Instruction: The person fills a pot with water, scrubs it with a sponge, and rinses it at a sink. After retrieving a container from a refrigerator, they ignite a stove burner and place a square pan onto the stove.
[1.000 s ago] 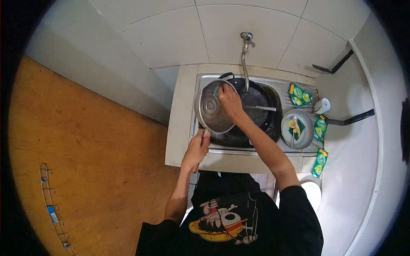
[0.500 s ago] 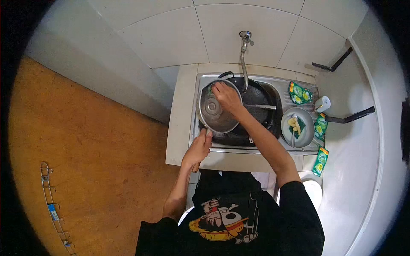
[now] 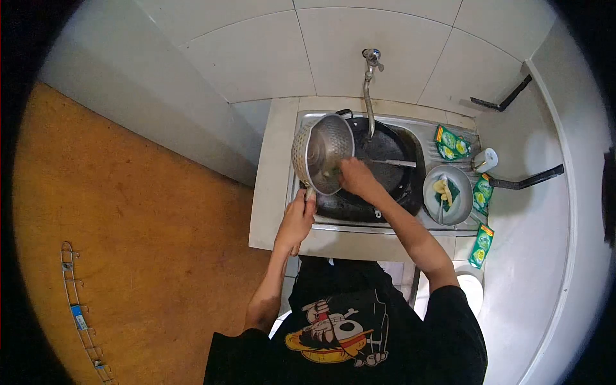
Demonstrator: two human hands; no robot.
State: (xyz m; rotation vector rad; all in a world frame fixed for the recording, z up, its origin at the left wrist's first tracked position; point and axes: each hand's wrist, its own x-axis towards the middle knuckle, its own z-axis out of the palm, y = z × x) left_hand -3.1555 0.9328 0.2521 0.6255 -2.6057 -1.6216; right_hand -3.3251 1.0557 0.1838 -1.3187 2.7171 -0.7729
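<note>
My left hand [image 3: 298, 219] is wrapped round the handle of a dimpled metal saucepan [image 3: 299, 154], held tilted over the sink with its open side turned right. My right hand [image 3: 357, 176] is at the pan's right rim, fingers closed and reaching inside. A bit of green scouring pad [image 3: 330, 172] shows at its fingertips, the rest hidden by the hand and rim. Under the saucepan, a large black pan [image 3: 385, 141] lies in the sink, with a metal handle [image 3: 398, 163] across it.
A curved faucet [image 3: 368, 96] hangs over the sink [image 3: 417, 128]. On the drainboard, a grey pan [image 3: 459, 212] holds yellow and green pieces and a utensil. Green soap packets [image 3: 452, 142] and a white cup [image 3: 486, 158] stand nearby. Black brackets [image 3: 526, 178] jut from the right wall.
The saucepan has tipped to the left, showing its dimpled outer side. My right hand has moved from the pan's far inside down to its right rim. My left hand keeps its hold.
</note>
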